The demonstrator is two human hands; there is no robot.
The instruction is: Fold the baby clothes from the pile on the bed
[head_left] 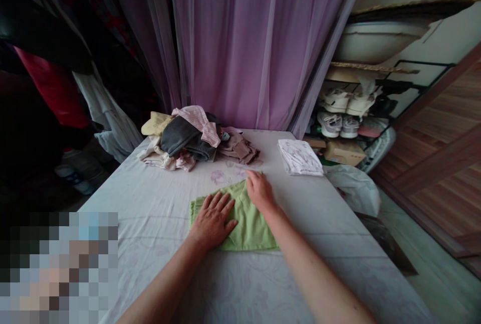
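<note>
A light green folded garment (pixel 248 226) lies on the bed-like surface before me, its exact kind hard to make out. My left hand (pixel 213 221) rests flat on its left part, palm down with the fingers spread. At the garment's far right corner is my right hand (pixel 260 191), its fingers bent over the cloth and closed on the edge. The right hand and forearm hide part of that side. Beyond the hands, a heap of clothes holds a dark grey garment (pixel 176 136), a pink striped one (pixel 197 121) and a brown one (pixel 238 148).
A folded white patterned cloth (pixel 300 157) sits at the surface's far right. The pale floral sheet (pixel 150 223) covers the surface. A purple curtain (pixel 240 48) hangs behind. To the right stand a shoe rack with sneakers (pixel 332 123), a plastic bag (pixel 355 188) and a wooden door (pixel 439 173).
</note>
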